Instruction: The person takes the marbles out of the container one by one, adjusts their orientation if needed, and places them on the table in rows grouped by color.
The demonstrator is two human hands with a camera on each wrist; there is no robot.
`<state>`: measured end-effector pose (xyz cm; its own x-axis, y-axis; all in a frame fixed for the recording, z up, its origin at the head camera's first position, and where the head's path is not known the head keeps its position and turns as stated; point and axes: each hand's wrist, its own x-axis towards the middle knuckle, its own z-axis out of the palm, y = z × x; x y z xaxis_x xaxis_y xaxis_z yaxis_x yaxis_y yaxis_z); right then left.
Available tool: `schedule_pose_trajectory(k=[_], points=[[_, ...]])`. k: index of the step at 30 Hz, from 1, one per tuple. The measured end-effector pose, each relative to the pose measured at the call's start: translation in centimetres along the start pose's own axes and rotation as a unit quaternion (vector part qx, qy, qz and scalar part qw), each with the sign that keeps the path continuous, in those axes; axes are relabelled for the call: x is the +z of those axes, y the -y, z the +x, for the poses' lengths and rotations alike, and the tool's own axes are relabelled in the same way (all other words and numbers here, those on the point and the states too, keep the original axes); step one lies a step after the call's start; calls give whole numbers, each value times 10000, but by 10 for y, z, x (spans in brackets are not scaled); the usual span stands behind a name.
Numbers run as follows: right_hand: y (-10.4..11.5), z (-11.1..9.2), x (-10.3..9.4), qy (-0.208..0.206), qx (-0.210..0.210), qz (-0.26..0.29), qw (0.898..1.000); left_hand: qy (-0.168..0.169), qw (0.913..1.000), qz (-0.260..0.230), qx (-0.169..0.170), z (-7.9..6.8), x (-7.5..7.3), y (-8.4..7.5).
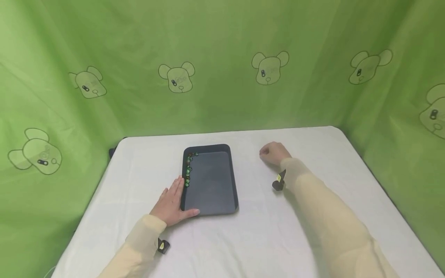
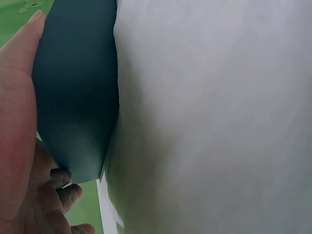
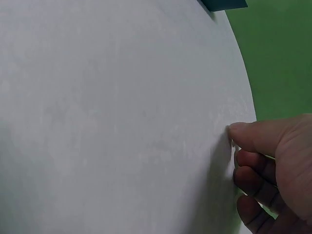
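Note:
A dark grey rectangular tray [image 1: 212, 185] lies on the white-covered table. Small shiny green and brownish pieces, like glass marbles [image 1: 188, 172], line its left wall and round into the far left corner. My left hand [image 1: 170, 204] rests against the tray's near left corner, fingers straight along the left side and thumb across the near edge. In the left wrist view, the tray's outer wall [image 2: 78, 87] lies beside the thumb. To the right of the tray, my right hand [image 1: 274, 153] has thumb and fingers curled, tips close together; nothing shows between them.
White cloth [image 1: 264, 231] covers the table. Green curtains [image 1: 222, 108] printed with bear heads enclose its back and sides. Each forearm wears a small black wrist camera, one on the left [image 1: 162, 245] and one on the right [image 1: 279, 182].

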<state>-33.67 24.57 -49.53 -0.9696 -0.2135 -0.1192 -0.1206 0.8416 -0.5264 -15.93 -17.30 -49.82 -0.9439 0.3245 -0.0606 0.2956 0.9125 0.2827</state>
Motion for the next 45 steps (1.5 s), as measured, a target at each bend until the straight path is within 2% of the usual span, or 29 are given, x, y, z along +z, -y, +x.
schedule_pose_trajectory(k=[11, 20, 29, 38, 45], points=[[0, -2, 2, -31, -31, -36, 10000, -157, 9998, -50, 67, 1, 4, 1], [-1, -4, 2, -11, 5, -73, 10000, -115, 9999, -55, 66, 0, 6, 3], [-1, -6, 0, -129, 28, -57, 9999, -235, 9996, -117, 138, 0, 8, 4], [6, -6, -11, -208, -122, -98, 9997, -129, 9999, -82, 74, 1, 7, 7], [22, -9, -18, -174, -267, 37, 9995, -33, 9999, -122, 8, 1, 3, 5]])
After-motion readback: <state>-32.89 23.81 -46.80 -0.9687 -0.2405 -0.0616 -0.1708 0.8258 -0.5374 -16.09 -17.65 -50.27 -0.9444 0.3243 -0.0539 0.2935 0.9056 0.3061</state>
